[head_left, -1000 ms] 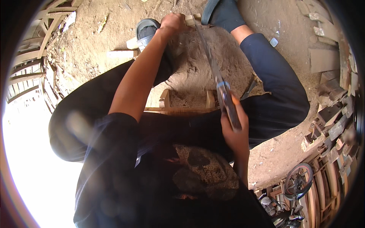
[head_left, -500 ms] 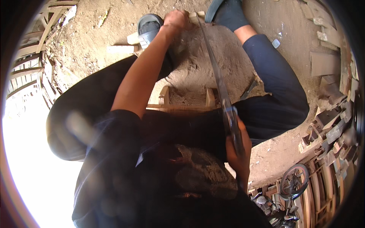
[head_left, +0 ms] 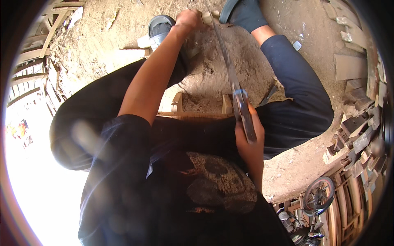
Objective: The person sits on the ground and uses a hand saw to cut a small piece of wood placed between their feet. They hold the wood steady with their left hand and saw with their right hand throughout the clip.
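Note:
At the top centre my left hand (head_left: 189, 18) is closed on a small pale wooden block (head_left: 210, 18) lying between my feet. My right hand (head_left: 249, 131) grips the dark handle of a long hand saw (head_left: 227, 65), whose blade reaches up to the block, just right of my left hand. A low wooden bench (head_left: 177, 103) with two short upright pieces shows between my bent legs. My sandalled left foot (head_left: 159, 33) and my right foot (head_left: 245, 16) stand on the dirt ground either side of the block.
Loose wood offcuts (head_left: 359, 127) are heaped along the right. A bicycle wheel (head_left: 318, 194) and stacked boards (head_left: 344, 192) are at the lower right. A wooden lattice structure (head_left: 35, 61) is at the upper left, above a glaring bright area. A short plank (head_left: 131, 52) lies beside my left foot.
The saw and my right hand slid back toward me half a second ago and are now pushed forward again. My left hand stays on the block, shifting only slightly.

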Demonstrator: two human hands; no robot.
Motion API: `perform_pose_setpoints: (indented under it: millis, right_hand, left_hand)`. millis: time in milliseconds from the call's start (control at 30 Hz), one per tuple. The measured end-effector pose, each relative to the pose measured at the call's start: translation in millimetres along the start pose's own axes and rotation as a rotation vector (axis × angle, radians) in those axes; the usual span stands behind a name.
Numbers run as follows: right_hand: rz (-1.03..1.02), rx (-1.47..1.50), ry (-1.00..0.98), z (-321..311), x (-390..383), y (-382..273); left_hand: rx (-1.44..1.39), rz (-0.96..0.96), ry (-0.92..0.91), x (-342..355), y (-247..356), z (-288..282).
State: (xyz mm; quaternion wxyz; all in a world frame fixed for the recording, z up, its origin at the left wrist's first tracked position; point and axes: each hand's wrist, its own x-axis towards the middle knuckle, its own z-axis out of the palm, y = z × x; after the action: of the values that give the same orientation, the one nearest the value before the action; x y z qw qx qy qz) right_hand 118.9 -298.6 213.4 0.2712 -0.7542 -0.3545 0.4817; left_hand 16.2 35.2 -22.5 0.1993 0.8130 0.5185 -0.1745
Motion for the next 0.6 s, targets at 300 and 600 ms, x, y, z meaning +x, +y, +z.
perform_pose_setpoints:
  millis: [300, 600]
  right_hand:
    - [0.023, -0.022, -0.008, 0.1, 13.2, 1.0]
    - [0.006, 0.025, 0.000, -0.8, 14.1, 1.3]
  left_hand:
    - [0.002, 0.048, -0.019, -17.0, 7.0, -11.4]
    - [-0.036, 0.026, -0.021, -15.1, 7.3, -13.2]
